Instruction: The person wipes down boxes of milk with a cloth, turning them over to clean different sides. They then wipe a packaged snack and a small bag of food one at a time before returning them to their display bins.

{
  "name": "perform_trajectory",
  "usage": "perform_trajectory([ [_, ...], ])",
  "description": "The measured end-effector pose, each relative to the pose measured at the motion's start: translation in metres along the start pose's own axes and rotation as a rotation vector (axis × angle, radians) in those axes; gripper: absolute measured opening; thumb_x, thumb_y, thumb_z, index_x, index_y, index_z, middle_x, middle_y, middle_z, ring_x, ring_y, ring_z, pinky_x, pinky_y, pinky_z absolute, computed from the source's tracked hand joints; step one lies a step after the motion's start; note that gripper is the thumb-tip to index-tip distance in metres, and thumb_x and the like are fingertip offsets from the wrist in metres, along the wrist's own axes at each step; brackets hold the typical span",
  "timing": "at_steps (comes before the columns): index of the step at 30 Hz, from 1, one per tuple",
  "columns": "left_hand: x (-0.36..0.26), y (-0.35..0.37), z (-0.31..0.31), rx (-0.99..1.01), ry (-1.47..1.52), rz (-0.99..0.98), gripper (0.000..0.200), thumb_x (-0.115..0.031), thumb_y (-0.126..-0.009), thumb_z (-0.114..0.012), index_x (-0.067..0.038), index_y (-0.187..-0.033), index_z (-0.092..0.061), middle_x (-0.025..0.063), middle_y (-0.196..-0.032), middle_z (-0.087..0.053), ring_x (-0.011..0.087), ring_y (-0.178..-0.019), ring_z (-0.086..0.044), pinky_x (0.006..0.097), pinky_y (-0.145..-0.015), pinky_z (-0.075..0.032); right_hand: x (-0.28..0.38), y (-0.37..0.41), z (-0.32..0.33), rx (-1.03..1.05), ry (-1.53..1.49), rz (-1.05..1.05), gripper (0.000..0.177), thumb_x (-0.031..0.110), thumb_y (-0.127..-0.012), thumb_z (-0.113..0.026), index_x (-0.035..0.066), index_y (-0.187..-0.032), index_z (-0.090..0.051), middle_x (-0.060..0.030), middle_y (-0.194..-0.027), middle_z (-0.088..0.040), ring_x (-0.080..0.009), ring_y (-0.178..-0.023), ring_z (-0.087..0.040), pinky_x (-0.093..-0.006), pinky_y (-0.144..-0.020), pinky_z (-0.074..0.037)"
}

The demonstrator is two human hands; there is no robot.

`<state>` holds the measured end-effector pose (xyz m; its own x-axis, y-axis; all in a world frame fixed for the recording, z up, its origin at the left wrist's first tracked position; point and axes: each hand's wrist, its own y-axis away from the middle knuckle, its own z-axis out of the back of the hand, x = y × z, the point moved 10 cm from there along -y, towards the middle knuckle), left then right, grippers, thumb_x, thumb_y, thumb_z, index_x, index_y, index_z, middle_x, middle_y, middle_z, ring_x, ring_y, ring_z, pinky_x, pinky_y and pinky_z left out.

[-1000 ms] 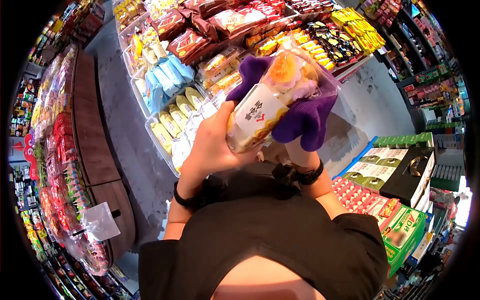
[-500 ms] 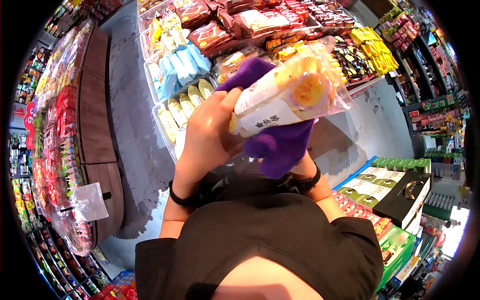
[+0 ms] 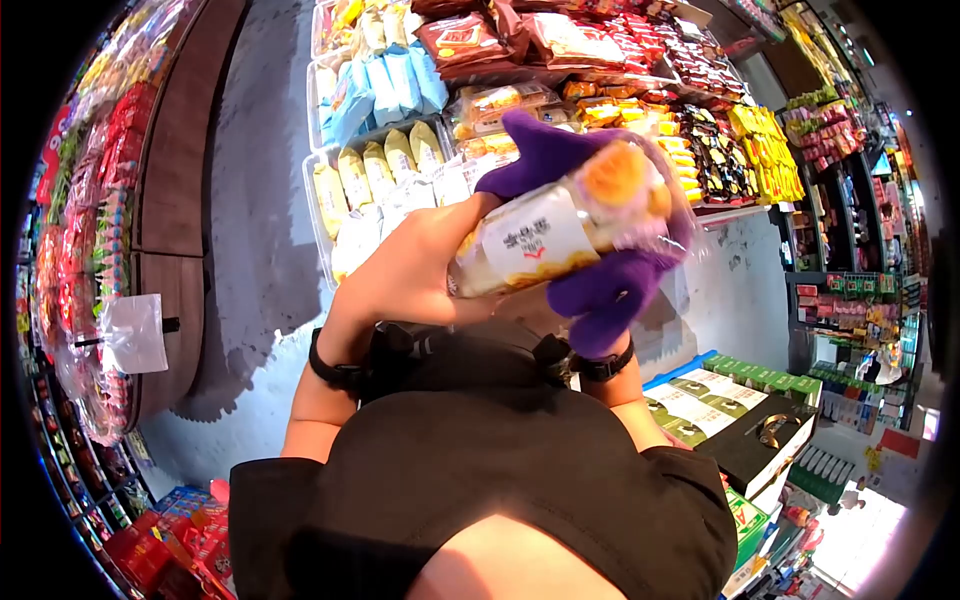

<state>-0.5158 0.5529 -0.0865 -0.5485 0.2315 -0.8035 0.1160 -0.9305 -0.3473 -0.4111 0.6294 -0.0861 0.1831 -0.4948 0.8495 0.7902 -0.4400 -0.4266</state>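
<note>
Both my hands hold a clear-wrapped pastry pack (image 3: 535, 240) in front of my chest. It has a white label with dark characters, and a golden round pastry shows at its right end. My left hand (image 3: 420, 260), bare, is closed around the pack's left end. My right hand (image 3: 610, 290) is covered in purple fabric that looks like a glove; it wraps the pack's right end from behind and below. Most of the right fingers' outline is hidden behind the pack. Dark bands circle both wrists.
Ahead stands a display of clear bins (image 3: 325, 215) with wrapped snacks, including blue packets (image 3: 385, 90), brown bags (image 3: 465, 45) and yellow packets (image 3: 765, 150). A brown-sided snack stand (image 3: 180, 200) runs along the left. Stacked boxes (image 3: 760, 440) are at the lower right, with shelves beyond.
The pastry pack has tilted so its label faces me more squarely, and its right end sits lower. The whole view has shifted, with the bins now lower in it.
</note>
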Motion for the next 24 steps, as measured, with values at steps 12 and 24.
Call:
perform_trajectory([
  [12,0.047,0.026,-0.021,0.024,1.2,0.447,0.078,-0.024,-0.057,-0.07,0.006,-0.123,-0.041,0.0132,-0.114,-0.053,0.0202,-0.101,-0.052,0.0303,-0.087,-0.041,0.004,-0.025,-0.034,0.072,0.038,0.016,0.019,0.014,-0.056,-0.064,0.014,-0.074,-0.057,-0.0005,-0.074,-0.052,-0.0194,-0.074,-0.051,-0.0298,-0.069,-0.04],
  [24,0.042,0.022,-0.03,0.134,0.963,0.354,0.088,-0.029,-0.071,-0.073,0.003,-0.136,-0.022,0.0123,-0.131,-0.04,0.0174,-0.119,-0.04,0.0304,-0.098,-0.033,-0.017,-0.022,-0.014,-0.071,-0.272,-0.141,0.016,0.015,-0.053,-0.063,0.015,-0.067,-0.056,-0.0008,-0.069,-0.05,-0.0203,-0.069,-0.049,-0.0301,-0.065,-0.039],
])
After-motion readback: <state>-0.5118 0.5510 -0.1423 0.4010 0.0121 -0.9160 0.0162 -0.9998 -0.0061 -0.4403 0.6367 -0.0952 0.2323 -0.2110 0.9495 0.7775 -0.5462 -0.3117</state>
